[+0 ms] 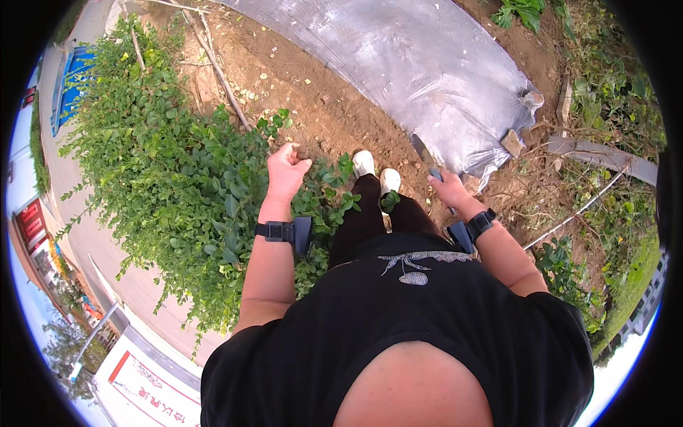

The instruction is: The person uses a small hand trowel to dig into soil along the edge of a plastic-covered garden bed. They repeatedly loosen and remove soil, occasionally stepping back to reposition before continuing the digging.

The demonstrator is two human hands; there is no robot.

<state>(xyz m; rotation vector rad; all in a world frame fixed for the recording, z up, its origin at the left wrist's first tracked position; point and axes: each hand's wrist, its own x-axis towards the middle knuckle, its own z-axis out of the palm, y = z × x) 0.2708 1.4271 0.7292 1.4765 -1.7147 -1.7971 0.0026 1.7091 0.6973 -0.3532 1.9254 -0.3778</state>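
Observation:
My left hand (288,166) is raised over the edge of the leafy green hedge (213,176), its fingers curled; whether something small is between thumb and fingers I cannot tell. In my right hand (451,191) is the handle of a tool (437,174), which looks like a knife or sickle; a dark blade (419,145) seems to point away from me, beside the plastic sheet. Black straps with dark devices sit on both wrists. My white shoes (376,171) stand on bare soil, between the hedge and the sheet.
Silvery plastic sheeting (421,58) covers a bed ahead, a stone (512,143) on its corner. A long branch (219,69) leans by the hedge. At right lie dry twigs, a thin pole (576,211) and a grey edging strip (608,156). A paved road (128,288) runs beyond the hedge.

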